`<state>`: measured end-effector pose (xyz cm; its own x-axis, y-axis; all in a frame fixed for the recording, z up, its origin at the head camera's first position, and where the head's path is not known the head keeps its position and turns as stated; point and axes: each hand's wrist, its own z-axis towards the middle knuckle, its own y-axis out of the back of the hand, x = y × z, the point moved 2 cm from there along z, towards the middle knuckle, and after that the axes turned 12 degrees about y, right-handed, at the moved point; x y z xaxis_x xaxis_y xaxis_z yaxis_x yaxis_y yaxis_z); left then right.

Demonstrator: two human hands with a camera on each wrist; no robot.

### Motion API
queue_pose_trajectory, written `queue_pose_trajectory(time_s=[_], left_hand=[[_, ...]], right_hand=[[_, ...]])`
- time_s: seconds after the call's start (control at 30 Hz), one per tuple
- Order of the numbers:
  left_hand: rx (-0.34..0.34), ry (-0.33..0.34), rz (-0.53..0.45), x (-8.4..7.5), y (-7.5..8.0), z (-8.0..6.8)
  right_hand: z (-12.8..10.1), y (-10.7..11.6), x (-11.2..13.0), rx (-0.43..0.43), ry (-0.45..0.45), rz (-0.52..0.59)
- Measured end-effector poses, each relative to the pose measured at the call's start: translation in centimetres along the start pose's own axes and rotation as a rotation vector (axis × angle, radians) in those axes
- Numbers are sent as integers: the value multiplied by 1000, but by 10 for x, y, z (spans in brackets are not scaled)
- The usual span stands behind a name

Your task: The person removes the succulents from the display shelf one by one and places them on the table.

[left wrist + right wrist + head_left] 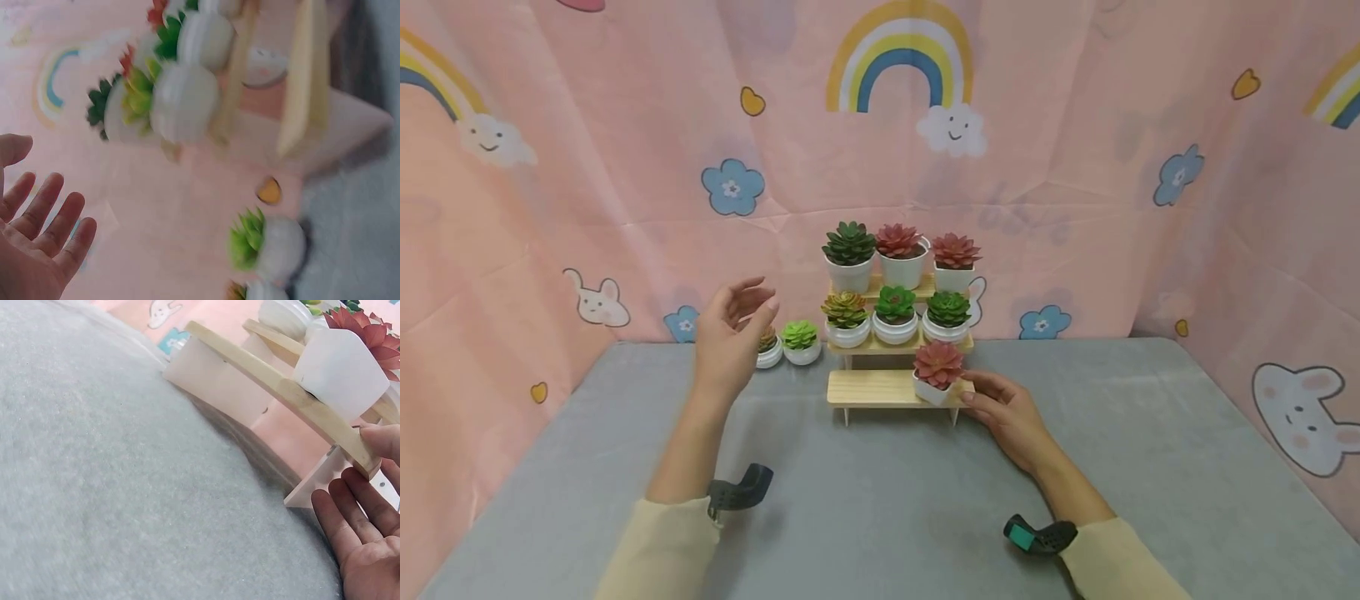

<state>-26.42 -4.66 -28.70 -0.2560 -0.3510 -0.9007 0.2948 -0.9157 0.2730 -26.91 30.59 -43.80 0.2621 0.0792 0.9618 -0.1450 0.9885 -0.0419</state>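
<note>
A three-tier plant stand of pale wooden boards on white supports stands at the back of the table. My right hand holds the right end of its lowest board, thumb at the top edge and fingers below. Beside that thumb, a red succulent in a white angular pot sits on the board, looking tilted in the head view. Raised left of the stand, my left hand is empty, its fingers spread and loosely bent. It partly covers an orange-brown succulent in the head view.
The middle board carries a yellowish succulent and two green ones. A dark green succulent and two red ones stand on top. A bright green succulent sits on the grey table, left of the stand. Pink cloth hangs behind.
</note>
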Motion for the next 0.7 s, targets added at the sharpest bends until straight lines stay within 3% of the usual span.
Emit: queue_pose_trajectory(time_s=[0.17, 0.3, 0.5, 0.7], left_hand=[[36, -78, -25, -35, -22, -12], [72, -114, -33, -51, -41, -22], [186, -163, 10, -49, -69, -27], [341, -134, -32, -42, -88, -33]], right_hand=[[0, 2, 1, -3, 2, -8], [-1, 2, 2, -8, 8, -6], [-1, 1, 0, -4, 16, 22], [-1, 0, 1, -11, 10, 10]])
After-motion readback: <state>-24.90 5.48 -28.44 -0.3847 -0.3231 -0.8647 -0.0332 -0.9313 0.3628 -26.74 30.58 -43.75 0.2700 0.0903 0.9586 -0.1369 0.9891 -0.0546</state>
